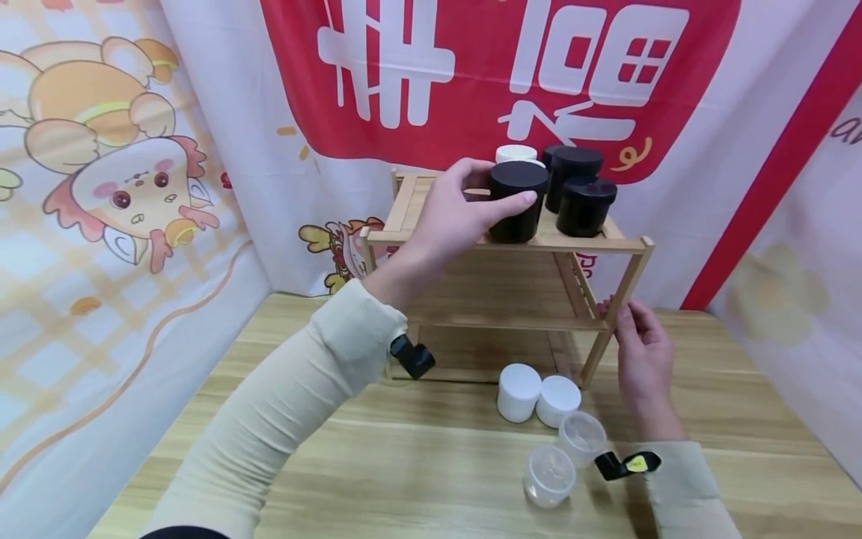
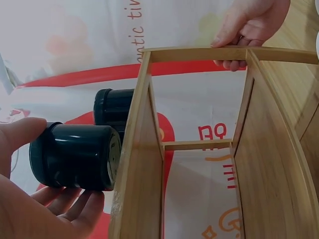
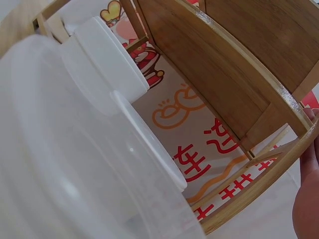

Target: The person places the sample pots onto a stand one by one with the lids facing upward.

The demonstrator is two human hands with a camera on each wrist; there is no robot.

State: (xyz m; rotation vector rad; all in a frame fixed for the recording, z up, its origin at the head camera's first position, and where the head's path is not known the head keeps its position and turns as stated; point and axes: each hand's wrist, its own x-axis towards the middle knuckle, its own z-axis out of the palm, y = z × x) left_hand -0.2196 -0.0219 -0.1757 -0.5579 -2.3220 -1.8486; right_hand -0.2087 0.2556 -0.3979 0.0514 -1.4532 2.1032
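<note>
A black lidded jar (image 1: 517,206) is gripped by my left hand (image 1: 465,202), thumb on the near side, at the front edge of the wooden rack's (image 1: 431,238) top shelf. In the left wrist view the black jar (image 2: 75,155) lies between thumb and fingers, its base close to the shelf; contact is unclear. On that shelf, more black jars (image 1: 584,209) stand to the right, and a white-lidded jar (image 1: 515,153) is partly hidden behind. My right hand (image 1: 644,355) holds the rack's front right post at middle-shelf height; the left wrist view shows its fingers wrapped round the wood.
On the wooden table (image 1: 404,464) before the rack are two white jars (image 1: 518,393) and two clear lidded tubs (image 1: 550,476), close to my right wrist. Printed cloth (image 1: 222,90) hangs behind and at both sides. The rack has lower shelves (image 1: 498,292).
</note>
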